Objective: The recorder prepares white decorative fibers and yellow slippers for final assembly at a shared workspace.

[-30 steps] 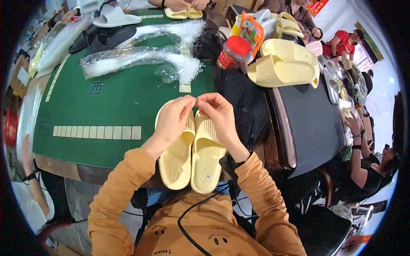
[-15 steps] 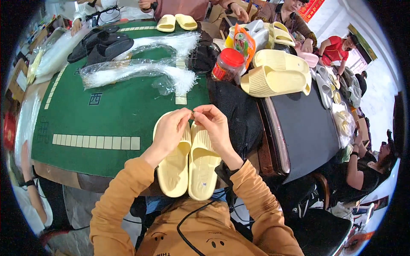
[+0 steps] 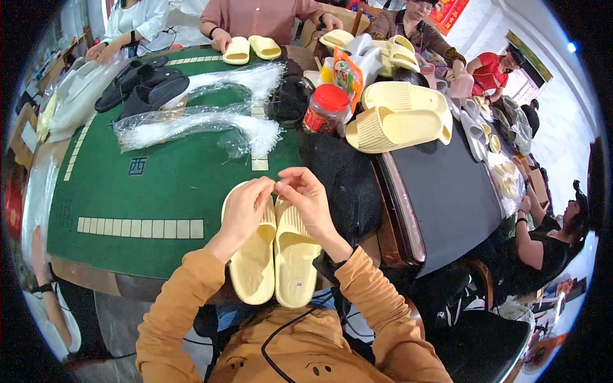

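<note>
A pair of pale yellow slippers lies side by side at the table's near edge, toes away from me. My left hand (image 3: 242, 209) is over the toe of the left slipper (image 3: 254, 274), and my right hand (image 3: 308, 203) is above the toe of the right slipper (image 3: 296, 263). Both hands have thumb and fingers pinched, and their fingertips meet between the two toes. Whatever is between the fingertips is too small to make out. A small label sits on the right slipper's heel. The hands partly cover both straps.
Bundles of thin white strands in clear plastic (image 3: 191, 121) lie across the green mat (image 3: 137, 198), with black slippers (image 3: 156, 94) behind. A red-lidded jar (image 3: 327, 108) and more yellow slippers (image 3: 396, 129) stand at right, near a black board (image 3: 440, 204). Several people work around.
My view has shifted slightly, so the scene sits a little lower and to the left. My hands stay pinched together over the slippers. Across the table, a person's hand now rests by a yellow slipper pair.
</note>
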`<state>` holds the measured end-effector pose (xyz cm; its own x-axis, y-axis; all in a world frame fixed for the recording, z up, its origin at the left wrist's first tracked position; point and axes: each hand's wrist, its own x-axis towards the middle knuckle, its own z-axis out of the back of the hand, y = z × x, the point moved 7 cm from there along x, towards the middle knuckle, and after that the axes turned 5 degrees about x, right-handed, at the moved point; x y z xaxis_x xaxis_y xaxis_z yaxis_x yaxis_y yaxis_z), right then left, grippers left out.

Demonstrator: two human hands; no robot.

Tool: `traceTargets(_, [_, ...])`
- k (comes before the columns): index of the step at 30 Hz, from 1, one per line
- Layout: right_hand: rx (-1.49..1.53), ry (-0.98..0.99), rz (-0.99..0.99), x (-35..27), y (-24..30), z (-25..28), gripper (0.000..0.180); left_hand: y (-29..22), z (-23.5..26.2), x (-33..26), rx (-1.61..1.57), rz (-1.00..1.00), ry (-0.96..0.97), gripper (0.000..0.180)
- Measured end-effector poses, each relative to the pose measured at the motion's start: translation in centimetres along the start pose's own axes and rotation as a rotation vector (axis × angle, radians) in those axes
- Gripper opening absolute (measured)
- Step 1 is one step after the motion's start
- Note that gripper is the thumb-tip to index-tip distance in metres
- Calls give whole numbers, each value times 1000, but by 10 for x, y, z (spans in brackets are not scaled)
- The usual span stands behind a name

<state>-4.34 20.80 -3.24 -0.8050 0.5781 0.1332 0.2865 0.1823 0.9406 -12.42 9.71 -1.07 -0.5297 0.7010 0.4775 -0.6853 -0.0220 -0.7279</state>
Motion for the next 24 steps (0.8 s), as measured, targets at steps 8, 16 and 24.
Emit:
traceTargets(8, [-165,99,32,10,-9,-3,12,8,3,0,36,79,43,8])
traceTargets(16, [-297,95,78,8,-6,2,13,3,-1,2,64,155,143,12])
traceTargets(24, [-811,419,532,-96,184,-72,31,-50,25,-25,163,-112,39,40])
